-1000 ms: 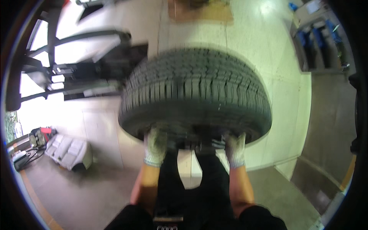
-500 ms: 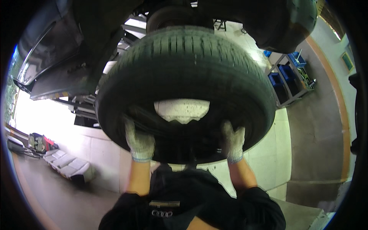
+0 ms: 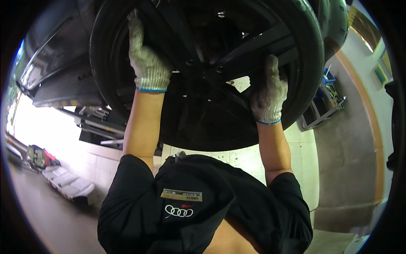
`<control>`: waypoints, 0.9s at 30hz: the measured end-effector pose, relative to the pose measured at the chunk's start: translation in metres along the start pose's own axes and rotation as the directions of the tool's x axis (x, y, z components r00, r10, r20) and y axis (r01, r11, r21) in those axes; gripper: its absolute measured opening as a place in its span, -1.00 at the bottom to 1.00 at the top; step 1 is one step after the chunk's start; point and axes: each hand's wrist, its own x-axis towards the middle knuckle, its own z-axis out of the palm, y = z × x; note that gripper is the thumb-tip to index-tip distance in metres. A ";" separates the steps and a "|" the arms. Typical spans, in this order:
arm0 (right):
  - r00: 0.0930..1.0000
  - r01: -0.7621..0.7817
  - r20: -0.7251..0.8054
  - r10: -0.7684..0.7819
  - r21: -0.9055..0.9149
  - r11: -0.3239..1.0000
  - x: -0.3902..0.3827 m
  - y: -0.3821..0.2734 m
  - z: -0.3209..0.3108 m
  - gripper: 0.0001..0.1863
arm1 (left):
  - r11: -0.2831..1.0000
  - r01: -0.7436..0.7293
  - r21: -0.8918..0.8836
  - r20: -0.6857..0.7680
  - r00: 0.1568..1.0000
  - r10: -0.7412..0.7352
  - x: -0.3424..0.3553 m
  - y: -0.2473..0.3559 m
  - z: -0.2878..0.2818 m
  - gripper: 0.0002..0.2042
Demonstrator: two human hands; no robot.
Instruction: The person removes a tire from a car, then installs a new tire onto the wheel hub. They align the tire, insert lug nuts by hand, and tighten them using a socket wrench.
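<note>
- Head view, the wheel: a dark spoked wheel [image 3: 204,86] is held up off the floor [image 3: 342,156] in front of the person's chest, its spoked face toward the wearer and its top cut off by the upper edge.
- Left hand [image 3: 149,63]: gloved, it looks clamped on the wheel at the left part of the face, thumb pointing up. Its other fingers are hidden, so how far they wrap around cannot be told.
- Right hand [image 3: 270,91]: gloved too, it seems closed on the right part of the face, thumb up and lower than the left one. Its fingertips are also out of sight.
- The hands stand well apart, with the hub area between them.
- Handling: by its bulk the wheel is likely heavy and awkward, calling for both arms. The spokes [image 3: 258,46] should be rigid, the tyre around them firm with little give.
- The face looks smooth and could slip under bare skin; the knitted gloves should add grip. It is hardly fragile, though its finish may scratch.
- Where to hold: the openings between spokes, on opposite sides of the hub, seem the surest places, keeping the weight balanced.
- Around it: a dark glossy car panel [image 3: 55,55] at the left, a tool cart [image 3: 319,112] at the right. Whether anything touches the wheel from behind cannot be told.
</note>
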 end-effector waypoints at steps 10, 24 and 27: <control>0.997 0.072 0.035 -0.063 -0.433 0.899 -0.003 0.050 0.050 -0.46 | 0.994 -0.032 0.103 0.071 0.997 0.025 0.080 -0.047 -0.026 -0.54; 0.974 0.208 0.174 -0.142 -0.464 0.861 0.033 0.138 0.081 -0.42 | -0.220 -0.700 0.679 0.733 0.632 0.252 0.155 -0.115 -0.113 -0.56; 0.951 0.270 0.283 -0.123 -0.571 0.775 0.026 0.151 0.070 -0.36 | -0.282 -0.663 0.694 0.720 0.624 0.303 0.152 -0.115 -0.120 -0.56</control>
